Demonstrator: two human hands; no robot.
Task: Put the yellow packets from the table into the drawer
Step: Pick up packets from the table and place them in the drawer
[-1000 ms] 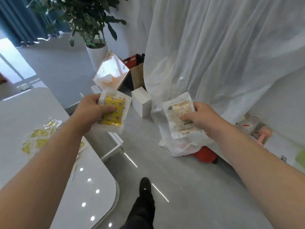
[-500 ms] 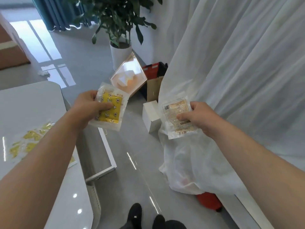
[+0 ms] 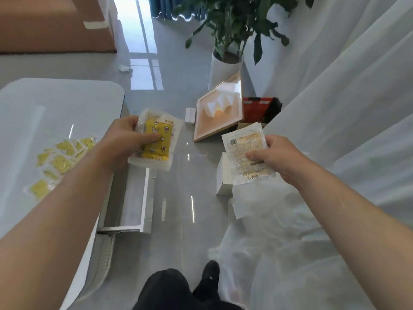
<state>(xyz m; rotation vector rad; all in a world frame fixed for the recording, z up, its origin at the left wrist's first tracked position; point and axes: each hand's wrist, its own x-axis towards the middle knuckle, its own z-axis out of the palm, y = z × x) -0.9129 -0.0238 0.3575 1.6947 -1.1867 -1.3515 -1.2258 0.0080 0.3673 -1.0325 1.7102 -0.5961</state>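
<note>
Left hand grips yellow packet stack; right hand pinches printed packets; open drawer at 6 o'clock of stack; picture frame on grey tile floor at 12

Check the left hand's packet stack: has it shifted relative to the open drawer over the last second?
Yes. The left hand with its packet stack was out past the open drawer front, over the floor; now it hangs over the drawer's far end, closer to the table.
</note>
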